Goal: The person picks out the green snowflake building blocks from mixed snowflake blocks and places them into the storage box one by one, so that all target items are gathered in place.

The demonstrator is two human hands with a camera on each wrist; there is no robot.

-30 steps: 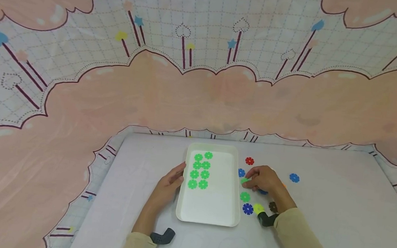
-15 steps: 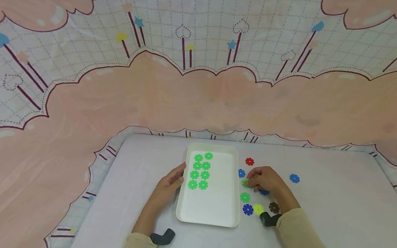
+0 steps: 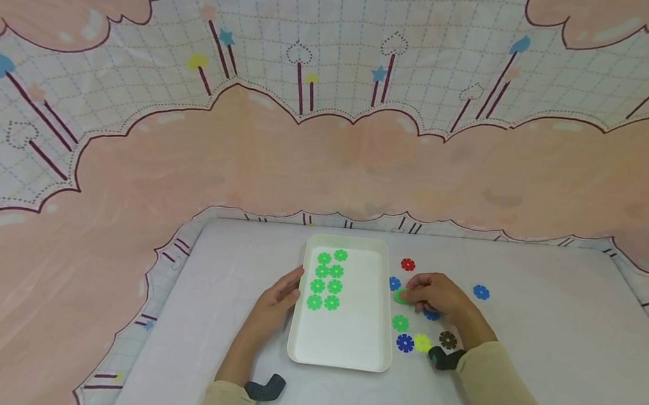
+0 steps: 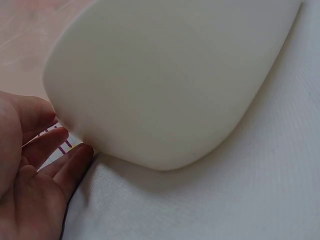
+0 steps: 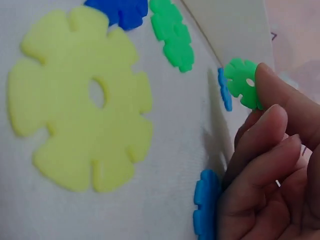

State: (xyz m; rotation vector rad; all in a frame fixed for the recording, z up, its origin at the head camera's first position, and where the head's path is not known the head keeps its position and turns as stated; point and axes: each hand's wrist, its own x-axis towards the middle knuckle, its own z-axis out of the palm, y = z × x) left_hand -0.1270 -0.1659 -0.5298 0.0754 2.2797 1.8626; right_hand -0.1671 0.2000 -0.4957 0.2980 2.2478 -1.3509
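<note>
My right hand [image 3: 438, 296] pinches a green interlocking plastic disc [image 5: 242, 80] between thumb and fingertips. In the right wrist view this notched disc is tilted up above the table. Flat near that hand lie another green disc [image 3: 400, 323], a yellow disc [image 3: 422, 343], a dark blue disc [image 3: 405, 343] and a brown disc [image 3: 448, 339]. One blue disc [image 3: 432, 315] is partly hidden by the hand. My left hand [image 3: 275, 301] touches the left edge of a white tray [image 3: 340, 352] with fairly straight fingers. Green discs [image 3: 332, 303] fill two columns on the tray's left side.
Beyond the right hand lie a red disc [image 3: 408, 264] and a blue disc [image 3: 395, 283] close to the tray's right edge. Farther right is another blue disc [image 3: 481, 292]. A white cloth [image 3: 555, 351] covers the table, and a patterned curtain [image 3: 363, 161] stands behind it.
My right wrist has shifted slightly right, uncovering more of the brown disc. The right fingers have closed on the green disc they were touching. My left hand and the tray stay put.
</note>
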